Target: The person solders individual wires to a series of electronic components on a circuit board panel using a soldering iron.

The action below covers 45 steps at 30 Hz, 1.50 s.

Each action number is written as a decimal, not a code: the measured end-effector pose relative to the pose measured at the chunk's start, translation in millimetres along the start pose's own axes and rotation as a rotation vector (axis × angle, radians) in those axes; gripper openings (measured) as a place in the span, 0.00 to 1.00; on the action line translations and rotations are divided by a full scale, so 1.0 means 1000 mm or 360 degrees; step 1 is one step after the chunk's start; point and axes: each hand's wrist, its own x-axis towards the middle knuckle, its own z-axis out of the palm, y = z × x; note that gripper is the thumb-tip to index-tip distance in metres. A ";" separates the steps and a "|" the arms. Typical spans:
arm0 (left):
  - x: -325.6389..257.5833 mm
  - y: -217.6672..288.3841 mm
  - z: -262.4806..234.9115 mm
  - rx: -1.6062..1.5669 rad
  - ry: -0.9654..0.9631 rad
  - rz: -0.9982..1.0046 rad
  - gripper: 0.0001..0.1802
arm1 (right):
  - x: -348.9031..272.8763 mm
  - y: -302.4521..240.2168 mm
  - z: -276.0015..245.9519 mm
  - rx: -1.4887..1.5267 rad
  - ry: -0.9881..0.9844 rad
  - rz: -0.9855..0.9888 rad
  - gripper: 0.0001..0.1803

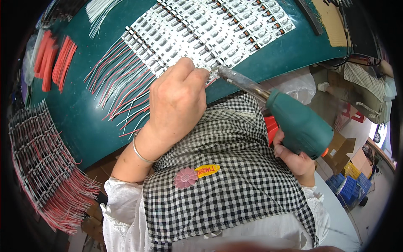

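Note:
A white sheet of small circuit boards (pixel 201 33) with rows of dark and orange components lies on the green table. My left hand (pixel 178 98) is closed in a pinch at its near edge; what the fingers hold is hidden, though a short red wire (pixel 212 79) shows beside them. My right hand (pixel 294 161) grips a green soldering gun (pixel 298 122) with a red lower part. Its metal barrel points up and left, and the tip ends at the board's near edge, close to my left fingertips. Red and white wires (pixel 121 80) trail from the boards' left side.
Bundles of red wires (pixel 63 63) and white wires (pixel 98 14) lie on the table (pixel 79 122) at the left. A stack of wired boards (pixel 40 155) hangs over its left edge. Another person (pixel 369 88), blue crates (pixel 348 189) and a cardboard box (pixel 339 147) are at the right.

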 end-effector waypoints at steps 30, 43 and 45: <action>0.002 0.009 -0.007 -0.0002 -0.0084 -0.0067 0.07 | 0.010 -0.010 0.000 0.0579 0.0298 0.0208 0.20; 0.001 0.007 -0.006 -0.0027 -0.0078 -0.0062 0.07 | 0.006 -0.005 -0.002 0.0277 0.0119 0.0038 0.30; 0.001 0.007 -0.006 -0.0013 -0.0098 -0.0063 0.07 | 0.009 -0.018 0.000 0.0971 0.0299 0.0246 0.26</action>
